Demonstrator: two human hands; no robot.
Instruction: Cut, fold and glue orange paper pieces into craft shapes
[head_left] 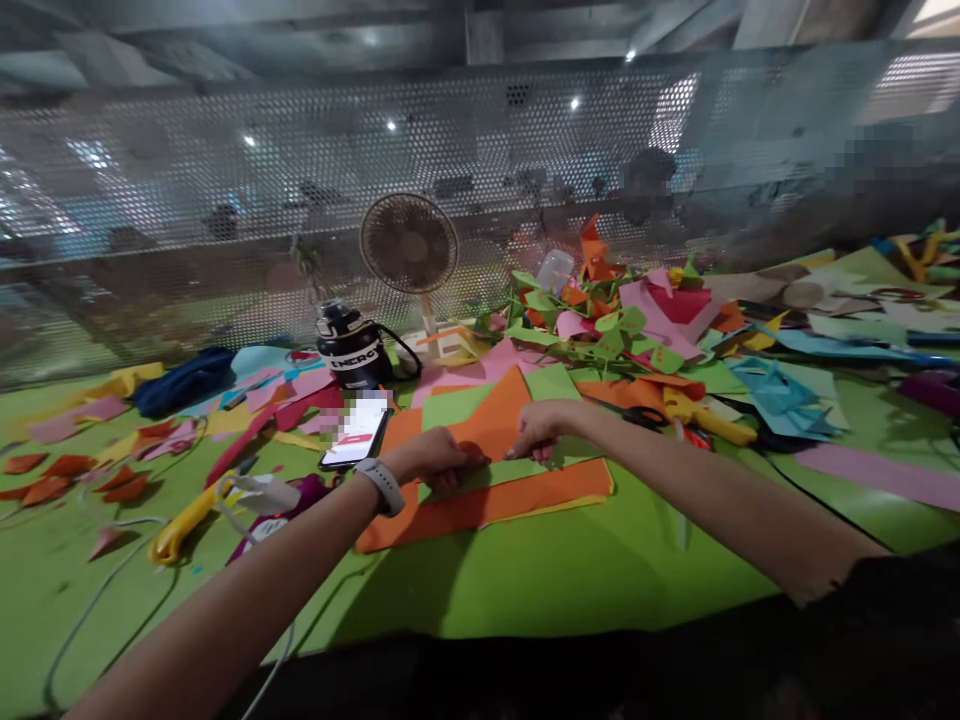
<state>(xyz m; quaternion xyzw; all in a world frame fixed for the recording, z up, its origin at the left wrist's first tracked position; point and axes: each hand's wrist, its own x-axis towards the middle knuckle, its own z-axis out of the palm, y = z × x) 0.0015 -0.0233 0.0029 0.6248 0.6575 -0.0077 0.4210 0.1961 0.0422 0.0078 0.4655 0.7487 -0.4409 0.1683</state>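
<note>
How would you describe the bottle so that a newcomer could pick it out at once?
Find the round fan standing towards the back of the green table. Just left of it is an upright dark bottle with a strap. Its white band lettered ENERGY sets it apart from the limp dark blue cloth further left.

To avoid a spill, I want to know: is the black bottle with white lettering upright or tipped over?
Upright: the black bottle with white lettering stands with its cap at the top.
</note>
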